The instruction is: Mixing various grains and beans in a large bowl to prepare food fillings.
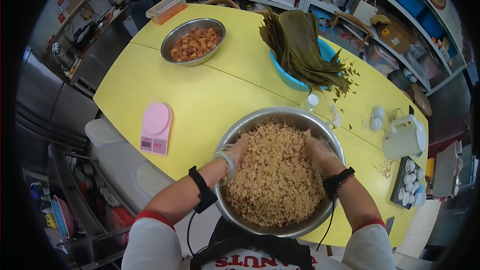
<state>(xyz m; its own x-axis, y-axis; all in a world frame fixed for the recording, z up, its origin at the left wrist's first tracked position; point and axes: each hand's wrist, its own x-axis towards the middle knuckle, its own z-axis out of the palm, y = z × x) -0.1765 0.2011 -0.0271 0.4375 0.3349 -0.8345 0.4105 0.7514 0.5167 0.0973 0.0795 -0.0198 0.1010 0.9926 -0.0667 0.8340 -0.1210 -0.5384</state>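
Both hands wear thin clear gloves and are sunk into the brown seasoned rice (274,177) that fills the large steel bowl (280,230).

Left hand (234,156): fingers spread and pressed into the rice at the bowl's left rim; it clamps on nothing that can be seen. A black band sits on the forearm behind it.

Right hand (320,154): fingers pushed down into the rice at the bowl's right side, partly buried, so how far they are curled cannot be told. A black wrist strap and a beaded band sit just behind it.

The two hands lie well apart, with the rice heap between them.

Beyond the left hand, on the yellow table (210,95), lies a pink kitchen scale (155,128). Farther ahead stands a smaller steel bowl of orange-brown chunks (194,41). Ahead of the right hand, a blue basin (300,77) holds a stack of green leaves (300,45). To the right of the right hand stands a white jug (404,137).
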